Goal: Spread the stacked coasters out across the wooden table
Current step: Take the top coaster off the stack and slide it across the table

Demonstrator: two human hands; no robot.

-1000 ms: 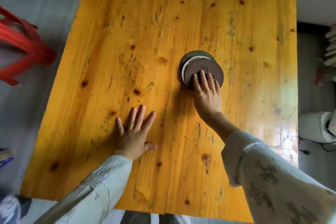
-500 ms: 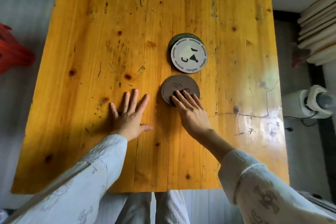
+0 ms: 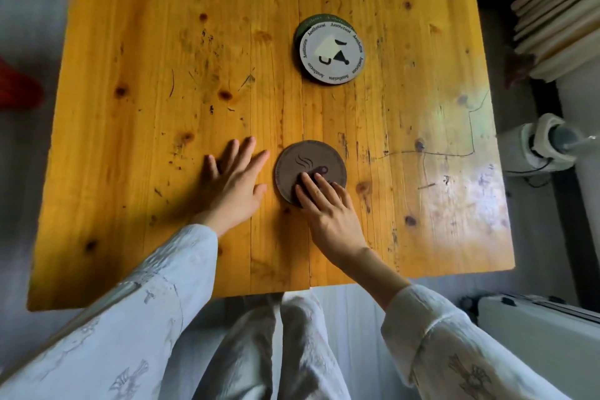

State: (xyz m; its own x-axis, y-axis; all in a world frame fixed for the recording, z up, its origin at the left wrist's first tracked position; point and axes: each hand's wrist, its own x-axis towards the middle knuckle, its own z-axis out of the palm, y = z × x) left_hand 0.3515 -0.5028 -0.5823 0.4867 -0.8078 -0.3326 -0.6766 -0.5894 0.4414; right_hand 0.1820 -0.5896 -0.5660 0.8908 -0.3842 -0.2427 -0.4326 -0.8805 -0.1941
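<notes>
A brown round coaster (image 3: 308, 161) with a steaming-cup mark lies flat on the wooden table (image 3: 162, 42), near the front middle. The fingertips of my right hand (image 3: 328, 211) press on its near half. Farther back, a white printed coaster (image 3: 331, 53) tops the small stack, with a green coaster's edge (image 3: 306, 20) showing under it. My left hand (image 3: 232, 187) rests flat on the wood just left of the brown coaster, fingers spread, holding nothing.
A white appliance (image 3: 539, 143) with a cable stands on the floor to the right, and stacked pale slats (image 3: 558, 13) lean at the back right. Something red (image 3: 19, 88) sits beyond the left edge. My knees (image 3: 276, 351) are under the front edge.
My right hand has slid the brown coaster off the stack and toward me, uncovering the white coaster. My left hand has stayed flat on the table.
</notes>
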